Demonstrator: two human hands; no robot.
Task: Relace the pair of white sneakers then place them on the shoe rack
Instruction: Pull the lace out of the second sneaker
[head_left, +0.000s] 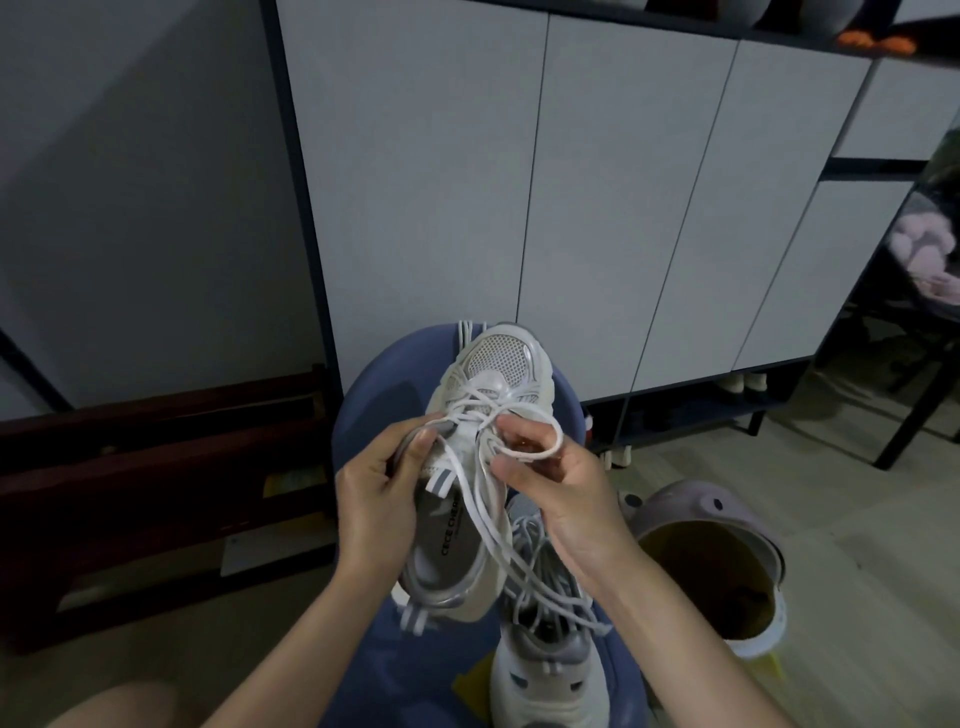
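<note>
White sneaker (470, 467): held up over the blue stool (374, 395), toe pointing away toward the cabinet, opening facing the camera, insole print visible. Left hand (376, 493): fingers curled round the sneaker's left side at the collar, gripping it. Right hand (561, 488): thumb and fingers pinching the white lace (498, 530) just beside the upper eyelets; a loop of lace runs over the index finger, and long loose ends trail down across the shoe's opening. Second sneaker (550, 675): lying on the stool's near edge, below and to the right of the held shoe, heel toward the camera, laces loose over its tongue. Grey-white cabinet (623, 208): directly behind the stool, with an open low shelf (691, 410) at its base holding footwear, too dim to tell apart. Lilac clog (711, 561): on the floor (857, 597) right of the stool, opening upward. Dark wooden frame (156, 493): on the floor, left of the stool.
</note>
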